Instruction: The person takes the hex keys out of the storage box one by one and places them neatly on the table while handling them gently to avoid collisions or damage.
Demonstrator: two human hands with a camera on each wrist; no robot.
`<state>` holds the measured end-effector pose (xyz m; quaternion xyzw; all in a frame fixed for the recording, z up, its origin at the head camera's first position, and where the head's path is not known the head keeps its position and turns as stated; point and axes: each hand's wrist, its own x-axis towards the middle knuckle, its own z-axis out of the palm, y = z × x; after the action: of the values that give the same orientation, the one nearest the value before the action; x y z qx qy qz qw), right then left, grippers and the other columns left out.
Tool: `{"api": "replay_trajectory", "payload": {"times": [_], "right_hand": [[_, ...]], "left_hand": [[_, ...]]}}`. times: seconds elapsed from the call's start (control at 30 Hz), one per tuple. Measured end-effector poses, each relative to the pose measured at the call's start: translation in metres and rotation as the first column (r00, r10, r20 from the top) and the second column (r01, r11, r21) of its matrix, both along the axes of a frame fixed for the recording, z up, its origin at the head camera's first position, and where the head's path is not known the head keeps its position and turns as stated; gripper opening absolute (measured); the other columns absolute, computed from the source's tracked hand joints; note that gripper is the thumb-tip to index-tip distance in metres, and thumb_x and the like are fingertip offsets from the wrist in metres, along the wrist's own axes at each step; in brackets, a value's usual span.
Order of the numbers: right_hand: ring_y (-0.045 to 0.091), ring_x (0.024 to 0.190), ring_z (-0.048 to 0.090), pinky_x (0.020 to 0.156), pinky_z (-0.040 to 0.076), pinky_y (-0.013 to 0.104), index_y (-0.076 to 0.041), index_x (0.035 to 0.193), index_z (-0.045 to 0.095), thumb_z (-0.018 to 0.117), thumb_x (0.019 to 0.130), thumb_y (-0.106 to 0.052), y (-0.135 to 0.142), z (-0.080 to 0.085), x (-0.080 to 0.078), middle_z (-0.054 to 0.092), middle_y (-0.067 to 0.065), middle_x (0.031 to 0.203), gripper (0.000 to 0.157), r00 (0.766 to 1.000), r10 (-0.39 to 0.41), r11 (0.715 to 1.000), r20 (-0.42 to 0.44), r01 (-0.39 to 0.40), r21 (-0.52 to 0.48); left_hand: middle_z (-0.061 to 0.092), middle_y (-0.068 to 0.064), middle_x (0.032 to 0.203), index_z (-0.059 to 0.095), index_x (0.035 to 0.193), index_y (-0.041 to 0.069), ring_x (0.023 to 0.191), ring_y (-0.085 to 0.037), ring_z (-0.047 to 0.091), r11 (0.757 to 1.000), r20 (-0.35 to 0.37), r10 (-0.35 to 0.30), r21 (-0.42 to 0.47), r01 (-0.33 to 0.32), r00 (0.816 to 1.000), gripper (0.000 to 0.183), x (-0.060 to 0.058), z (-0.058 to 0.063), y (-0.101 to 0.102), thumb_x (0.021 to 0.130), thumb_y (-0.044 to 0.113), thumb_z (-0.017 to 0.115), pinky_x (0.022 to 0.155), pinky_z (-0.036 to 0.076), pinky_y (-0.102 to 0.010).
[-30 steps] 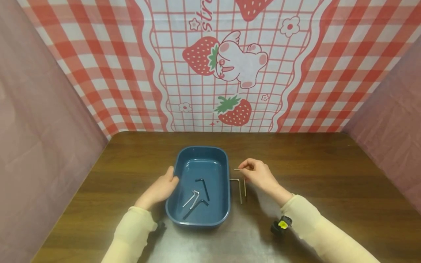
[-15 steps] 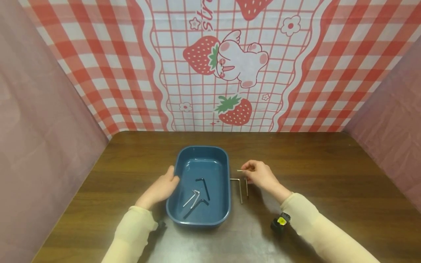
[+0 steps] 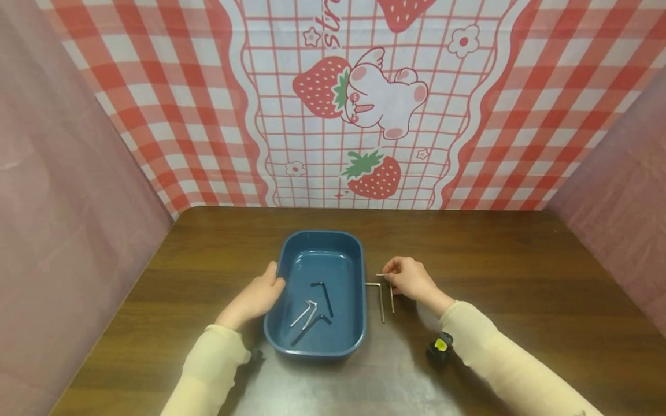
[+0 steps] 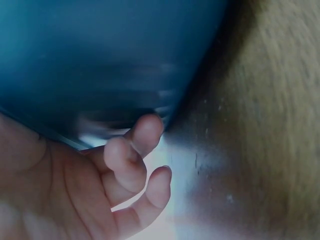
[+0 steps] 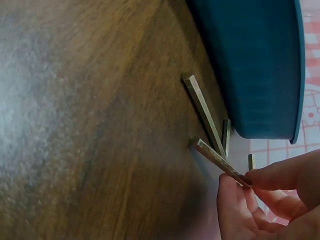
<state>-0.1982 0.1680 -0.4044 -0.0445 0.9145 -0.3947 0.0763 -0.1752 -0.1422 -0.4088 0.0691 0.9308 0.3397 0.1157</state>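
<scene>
A blue rectangular plastic tray (image 3: 324,351) sits on the table. My left hand (image 3: 256,296) holds its left rim, with the thumb over the edge and the other fingers (image 4: 125,162) bent along the outer wall. Beyond the tray's right side, my right hand (image 3: 413,280) pinches a brass-coloured L-shaped hex key (image 5: 215,157) near its bend, between thumb and fingers. Its long arm points back toward me, low over the wood. A second brass-coloured hex key (image 3: 381,303) lies between it and the tray, short arm toward the tray wall.
Inside the tray lie two black hex keys, one farther back (image 3: 326,297) and one nearer (image 3: 309,331), plus silver ones (image 3: 310,314) between them. The brown wooden table (image 3: 208,242) ends at a red-and-white strawberry-print cloth (image 3: 374,173). Pink curtains (image 3: 67,190) hang at both sides.
My right hand has shifted slightly right and toward me with the pinched hex key, widening its gap from the other brass-coloured one. The left hand stays on the tray rim.
</scene>
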Motion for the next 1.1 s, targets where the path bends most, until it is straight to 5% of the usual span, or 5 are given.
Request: {"api": "replay_trajectory", "payload": {"times": [0.5, 0.87, 1.1], "right_hand": [[0.009, 0.054, 0.057, 0.052, 0.050, 0.024, -0.002, 0.083, 0.065, 0.060, 0.079, -0.008, -0.001, -0.010, -0.008, 0.064, 0.004, 0.074, 0.009, 0.999, -0.032, 0.997, -0.001, 0.032, 0.072], [0.008, 0.051, 0.055, 0.049, 0.045, 0.024, -0.006, 0.080, 0.066, 0.060, 0.077, -0.011, -0.003, -0.009, -0.010, 0.063, 0.000, 0.070, 0.008, 0.999, -0.047, 0.990, -0.016, 0.049, 0.134], [0.008, 0.049, 0.054, 0.048, 0.043, 0.024, -0.007, 0.078, 0.065, 0.061, 0.076, -0.013, -0.001, -0.013, -0.009, 0.062, -0.001, 0.067, 0.007, 0.999, -0.038, 0.985, -0.036, 0.043, 0.165]], "left_hand": [[0.052, -0.026, 0.118, 0.030, 0.128, -0.003, 0.103, -0.032, 0.056, 1.000, 0.003, -0.001, -0.011, 0.001, 1.000, 0.042, 0.000, 0.000, 0.000, 0.096, 0.024, 0.030, 0.089, 0.043, -0.049], [0.056, -0.023, 0.105, 0.035, 0.119, 0.001, 0.088, -0.027, 0.058, 1.000, -0.006, -0.002, 0.001, 0.002, 1.000, 0.032, -0.002, 0.002, 0.000, 0.096, 0.022, 0.031, 0.081, 0.046, -0.047], [0.050, -0.027, 0.123, 0.029, 0.130, -0.002, 0.107, -0.035, 0.055, 1.000, 0.018, 0.001, 0.005, -0.001, 1.000, 0.043, -0.001, 0.001, 0.000, 0.096, 0.025, 0.030, 0.091, 0.042, -0.050]]}}
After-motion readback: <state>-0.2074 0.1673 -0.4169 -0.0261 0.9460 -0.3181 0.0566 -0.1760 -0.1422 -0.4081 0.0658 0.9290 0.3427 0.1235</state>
